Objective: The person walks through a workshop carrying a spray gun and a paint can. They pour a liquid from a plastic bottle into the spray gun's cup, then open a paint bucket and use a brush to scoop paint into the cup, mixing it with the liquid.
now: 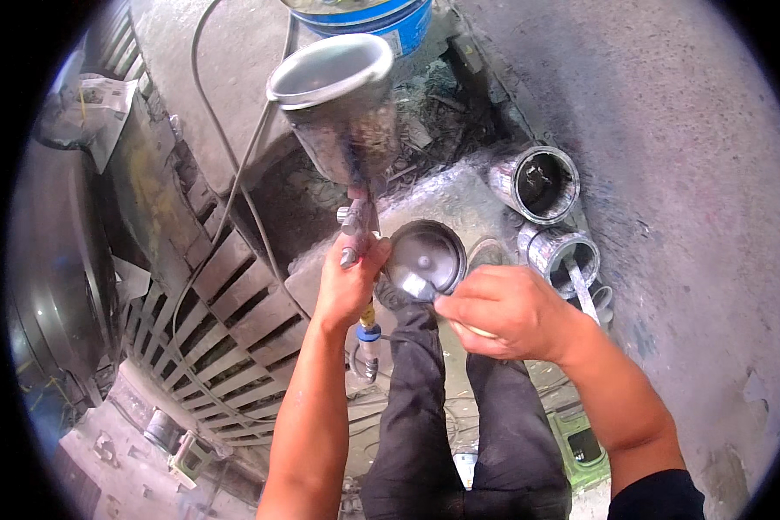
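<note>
My left hand (pixel 348 282) is wrapped around the handle of a paint spray gun (pixel 355 221), whose metal cup (pixel 342 121) stands uncovered on top, tilted a little. Close beside that hand is a round dark lid (pixel 426 247) with a small knob in its middle, its inner side facing up. Whether the left fingers also hold its edge I cannot tell. My right hand (pixel 516 312) pinches a small brush (pixel 472 329) with a pale handle; its pale tip lies over the lid's lower part. A hose fitting with a blue ring (pixel 369 334) hangs below the gun.
Two paint-crusted cans (pixel 546 184) stand on the right, the nearer one (pixel 542 247) with a stirring stick. A blue bucket (pixel 407 26) is at the top. Hoses (pixel 243 165) cross slatted floor grating (pixel 234 312) on the left. A green frame-like object (pixel 581 446) lies near my leg.
</note>
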A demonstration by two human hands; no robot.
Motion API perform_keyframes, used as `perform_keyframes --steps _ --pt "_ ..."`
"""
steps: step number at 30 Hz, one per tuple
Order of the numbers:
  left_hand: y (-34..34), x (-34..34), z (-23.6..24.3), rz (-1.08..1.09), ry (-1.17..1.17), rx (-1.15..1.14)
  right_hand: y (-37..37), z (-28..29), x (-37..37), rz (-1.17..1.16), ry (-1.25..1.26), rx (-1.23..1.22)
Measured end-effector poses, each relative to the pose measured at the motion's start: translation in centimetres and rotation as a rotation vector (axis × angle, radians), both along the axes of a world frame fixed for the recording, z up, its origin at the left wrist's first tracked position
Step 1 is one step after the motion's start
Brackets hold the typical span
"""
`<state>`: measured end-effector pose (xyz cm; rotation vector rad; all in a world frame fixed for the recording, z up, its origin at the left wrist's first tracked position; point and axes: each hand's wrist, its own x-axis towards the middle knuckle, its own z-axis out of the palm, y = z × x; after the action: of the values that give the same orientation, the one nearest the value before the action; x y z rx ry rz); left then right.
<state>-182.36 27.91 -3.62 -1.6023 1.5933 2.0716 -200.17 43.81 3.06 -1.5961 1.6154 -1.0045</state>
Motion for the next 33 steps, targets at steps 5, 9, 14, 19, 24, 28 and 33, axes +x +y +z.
perform_keyframes --steps 5,9,14,19,24,28,33 --pt "-0.2 0.7 -0.1 0.003 0.046 0.093 -0.3 -0.9 -1.6 -0.066 0.077 -0.064" --pt "0.3 0.9 -0.8 -0.009 0.071 -0.009 -1.0 0.0 -1.1 -0.454 -0.302 0.309" --pt "1.2 0.3 -0.6 0.015 0.152 -0.160 0.0 0.9 0.6 -0.601 -0.626 0.636" --pt "2.0 0.5 -0.7 0.006 0.147 -0.306 -0.8 0.5 -1.3 -0.422 0.073 0.378" --pt "2.2 0.5 -0.9 0.071 0.100 -0.239 -1.7 -0.5 1.0 -0.299 0.065 0.061" --pt "1.8 1.3 -0.6 0.093 0.023 -0.200 -0.2 -1.4 0.3 -0.153 0.098 -0.030" --pt "2.2 2.2 -1.3 0.143 0.023 -0.222 -0.3 -1.7 0.2 -0.231 0.334 0.142"
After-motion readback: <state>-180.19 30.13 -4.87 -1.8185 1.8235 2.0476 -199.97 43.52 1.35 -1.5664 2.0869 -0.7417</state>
